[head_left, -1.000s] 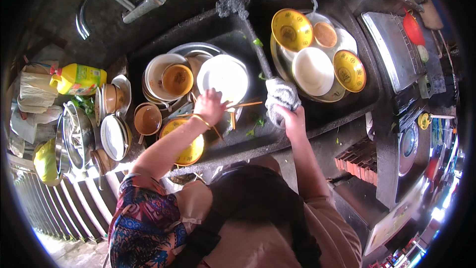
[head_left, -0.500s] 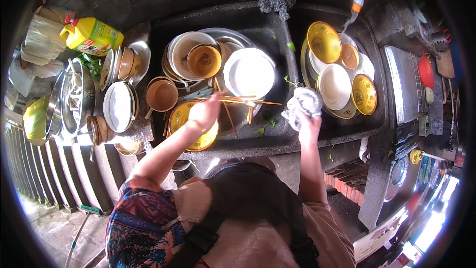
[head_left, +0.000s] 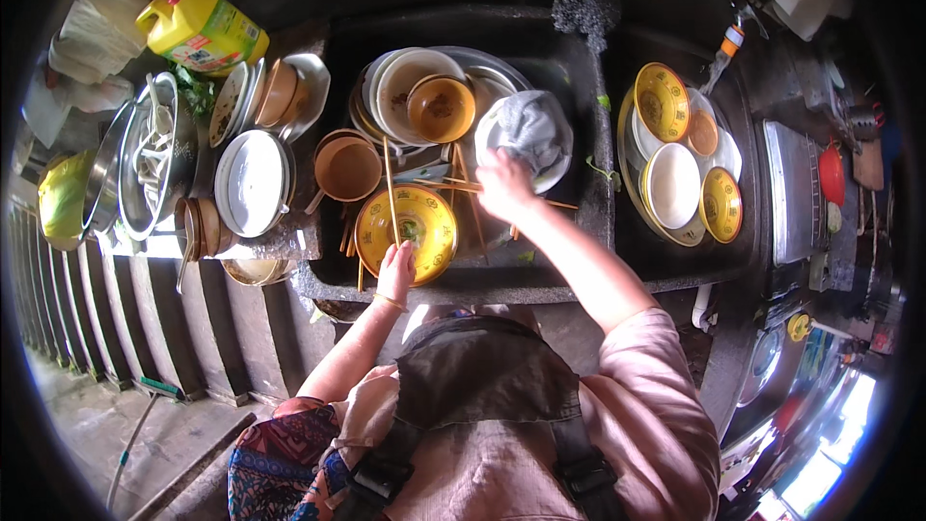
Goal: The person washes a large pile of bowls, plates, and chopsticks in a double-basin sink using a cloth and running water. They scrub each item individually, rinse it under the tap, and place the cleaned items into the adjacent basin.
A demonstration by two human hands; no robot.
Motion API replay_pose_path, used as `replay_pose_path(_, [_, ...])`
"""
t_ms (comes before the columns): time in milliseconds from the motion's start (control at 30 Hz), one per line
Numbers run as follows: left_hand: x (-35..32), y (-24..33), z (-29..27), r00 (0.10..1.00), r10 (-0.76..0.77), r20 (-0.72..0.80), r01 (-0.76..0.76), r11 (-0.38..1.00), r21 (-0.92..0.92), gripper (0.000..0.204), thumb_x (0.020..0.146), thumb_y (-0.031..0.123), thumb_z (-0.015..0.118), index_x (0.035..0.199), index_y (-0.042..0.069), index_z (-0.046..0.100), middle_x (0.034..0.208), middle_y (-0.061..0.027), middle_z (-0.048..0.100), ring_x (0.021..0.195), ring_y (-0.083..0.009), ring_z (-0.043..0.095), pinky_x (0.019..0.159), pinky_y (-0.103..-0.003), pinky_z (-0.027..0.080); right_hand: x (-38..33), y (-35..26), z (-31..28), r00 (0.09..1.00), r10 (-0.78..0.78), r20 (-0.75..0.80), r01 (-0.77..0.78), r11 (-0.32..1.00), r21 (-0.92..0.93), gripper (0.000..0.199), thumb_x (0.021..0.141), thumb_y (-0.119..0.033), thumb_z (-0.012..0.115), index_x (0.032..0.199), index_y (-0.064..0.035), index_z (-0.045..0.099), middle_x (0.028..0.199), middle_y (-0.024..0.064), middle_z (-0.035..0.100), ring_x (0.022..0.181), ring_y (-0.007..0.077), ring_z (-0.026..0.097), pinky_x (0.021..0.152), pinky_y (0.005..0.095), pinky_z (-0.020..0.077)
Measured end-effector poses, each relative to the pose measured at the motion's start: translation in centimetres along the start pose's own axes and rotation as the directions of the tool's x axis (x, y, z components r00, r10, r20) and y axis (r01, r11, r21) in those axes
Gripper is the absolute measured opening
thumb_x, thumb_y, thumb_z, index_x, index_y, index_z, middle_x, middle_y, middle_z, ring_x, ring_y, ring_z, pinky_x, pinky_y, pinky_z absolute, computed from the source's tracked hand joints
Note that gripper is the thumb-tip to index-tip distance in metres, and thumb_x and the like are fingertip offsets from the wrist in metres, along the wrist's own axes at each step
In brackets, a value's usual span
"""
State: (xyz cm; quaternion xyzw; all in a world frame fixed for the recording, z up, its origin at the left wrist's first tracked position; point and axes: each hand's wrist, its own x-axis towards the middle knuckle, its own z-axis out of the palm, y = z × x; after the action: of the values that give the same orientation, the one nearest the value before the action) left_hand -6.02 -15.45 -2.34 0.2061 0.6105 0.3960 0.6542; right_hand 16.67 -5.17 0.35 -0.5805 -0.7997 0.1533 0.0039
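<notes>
My left hand is closed at the near rim of a yellow patterned bowl, gripping chopsticks that point away from me. Bits of green show inside that bowl. My right hand is over the near rim of a white bowl, beside a crumpled grey-white cloth lying in it. Its fingers are blurred, so whether they grip the cloth cannot be told. More chopsticks lie crosswise between the bowls. Beyond the left hand stand a brown pot and stacked bowls with an orange-brown one on top.
A dark stone sink with two basins surrounds the dishes. The right basin holds a tray of yellow bowls and white ones. Plates, steel bowls and a yellow detergent jug crowd the left ledge. A hose with an orange connector hangs at far right.
My right hand has moved left from the divider to the white bowl, where the cloth now lies. My left hand has drawn back toward me, with chopsticks now upright in view in it.
</notes>
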Motion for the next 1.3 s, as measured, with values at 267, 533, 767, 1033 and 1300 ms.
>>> replay_pose_path(267, [-0.9,2.4,0.4,0.999,-0.034,0.017,0.035,0.999,-0.032,0.020,0.086,0.027,0.050,0.071,0.013,0.047,0.055,0.0086,0.034,0.045,-0.0021,0.029,0.040,-0.018,0.021,1.5,0.7,6.1,0.975,-0.217,-0.041,0.212,0.972,-0.100,0.019,0.081,-0.013,0.041,0.081,-0.0016,0.057,0.090,0.0102,0.054,0.084,0.0216,0.051,0.073,0.0351,0.0413])
replay_pose_path(533, [2.0,5.0,4.5,0.993,0.120,0.016,-0.121,0.990,0.073,0.019,0.086,0.021,0.053,0.094,0.004,0.054,0.073,0.0055,0.049,0.062,-0.0019,0.044,0.053,-0.015,0.036,4.5,-0.2,-4.4,0.972,0.015,0.233,-0.219,0.403,0.889,0.017,0.086,-0.013,0.046,0.094,-0.0031,0.057,0.067,-0.0018,0.051,0.057,0.0089,0.048,0.053,0.0222,0.0404])
replay_pose_path(767, [3.9,10.7,9.6,0.950,0.194,0.245,-0.205,0.979,0.020,0.027,0.083,0.027,0.057,0.098,0.003,0.055,0.081,0.0011,0.056,0.071,-0.0055,0.048,0.061,-0.019,0.039,4.1,-3.3,-6.2,0.944,0.133,0.303,-0.289,-0.115,0.950,0.013,0.085,-0.012,0.050,0.089,-0.0050,0.060,0.065,-0.0037,0.052,0.056,0.0039,0.045,0.050,0.0176,0.0360])
replay_pose_path(1033, [4.3,8.2,9.8,0.921,0.243,0.303,-0.246,0.969,-0.030,0.026,0.089,0.023,0.047,0.106,0.004,0.050,0.086,-0.0007,0.056,0.074,-0.0071,0.050,0.069,-0.021,0.041,4.7,-4.7,-5.9,0.930,0.243,0.275,-0.130,-0.484,0.865,0.015,0.081,-0.011,0.057,0.093,-0.0018,0.059,0.077,0.0032,0.058,0.069,0.0096,0.053,0.061,0.0204,0.0423])
replay_pose_path(1300, [3.5,9.3,6.9,0.930,0.140,0.341,-0.094,0.985,-0.147,0.016,0.089,0.019,0.045,0.095,0.006,0.053,0.076,0.0003,0.053,0.067,-0.0081,0.050,0.064,-0.021,0.043,3.3,-4.2,-9.1,0.892,0.381,0.243,-0.191,-0.168,0.967,0.017,0.080,-0.019,0.061,0.094,-0.0083,0.063,0.070,-0.0063,0.055,0.050,0.0009,0.040,0.044,0.0134,0.0291])
